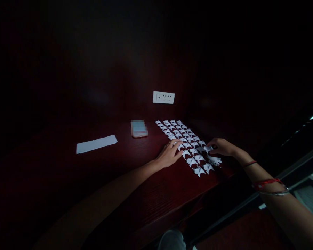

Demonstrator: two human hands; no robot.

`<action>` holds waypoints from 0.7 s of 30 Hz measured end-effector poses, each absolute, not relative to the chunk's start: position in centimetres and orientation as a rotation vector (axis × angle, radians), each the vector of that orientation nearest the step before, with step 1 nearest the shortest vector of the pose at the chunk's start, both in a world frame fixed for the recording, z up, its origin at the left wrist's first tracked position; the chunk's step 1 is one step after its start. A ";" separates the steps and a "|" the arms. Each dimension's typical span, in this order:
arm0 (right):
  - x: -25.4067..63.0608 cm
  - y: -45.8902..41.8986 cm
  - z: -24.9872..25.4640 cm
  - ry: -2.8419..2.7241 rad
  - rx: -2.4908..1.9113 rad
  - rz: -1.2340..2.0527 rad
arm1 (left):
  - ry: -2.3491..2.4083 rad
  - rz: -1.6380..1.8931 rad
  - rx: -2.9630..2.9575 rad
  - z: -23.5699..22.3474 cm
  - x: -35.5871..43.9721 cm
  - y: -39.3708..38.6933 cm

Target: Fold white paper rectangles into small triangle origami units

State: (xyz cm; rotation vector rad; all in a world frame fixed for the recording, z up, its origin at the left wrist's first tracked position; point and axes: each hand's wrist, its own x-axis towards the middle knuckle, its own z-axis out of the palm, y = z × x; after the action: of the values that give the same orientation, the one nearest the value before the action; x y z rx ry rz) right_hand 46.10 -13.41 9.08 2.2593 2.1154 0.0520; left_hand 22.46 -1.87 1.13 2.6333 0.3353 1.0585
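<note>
White folded paper pieces (191,161) with pointed corners lie in slanting rows on a dark red wooden tabletop (169,187). My left hand (169,155) rests at the left side of these rows, its fingers apart and the fingertips touching some of the pieces. At the right side, my right hand (222,147) pinches one folded paper piece (208,149) between thumb and fingers. Just below that hand is a bunched group of folded pieces (214,160), overlapping one another. The right fingertips are partly hidden by the hand.
A stack of white paper strips (96,144) lies at the left. A blurred, pale blue rectangular object (139,128) sits between the strips and the rows. Behind is a white wall socket panel (163,97). The table's front edge (172,211) runs below my hands.
</note>
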 end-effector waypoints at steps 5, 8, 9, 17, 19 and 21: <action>46.6 -11.7 8.6 2.169 2.211 0.090 | 0.418 1.153 2.594 0.7 23.8 0.2; 46.5 -10.0 8.3 2.242 2.164 0.118 | 0.477 1.179 2.581 0.4 23.5 2.3; 46.3 -9.2 8.3 2.266 2.137 0.127 | 0.504 1.191 2.582 0.3 23.2 3.3; 41.6 0.8 9.8 2.363 1.930 0.091 | 0.854 1.393 2.491 -0.1 19.1 11.9; 40.4 4.0 10.1 2.395 1.903 0.136 | 0.944 1.455 2.444 -0.1 18.1 13.5; 39.5 7.1 10.4 2.388 1.933 0.170 | 1.023 1.505 2.410 0.0 17.3 14.6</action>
State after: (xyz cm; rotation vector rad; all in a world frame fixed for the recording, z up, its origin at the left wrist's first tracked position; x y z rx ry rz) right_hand 39.48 7.15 10.37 1.9335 2.3878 0.1697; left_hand 17.25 14.61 -0.04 2.4104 1.0225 1.5047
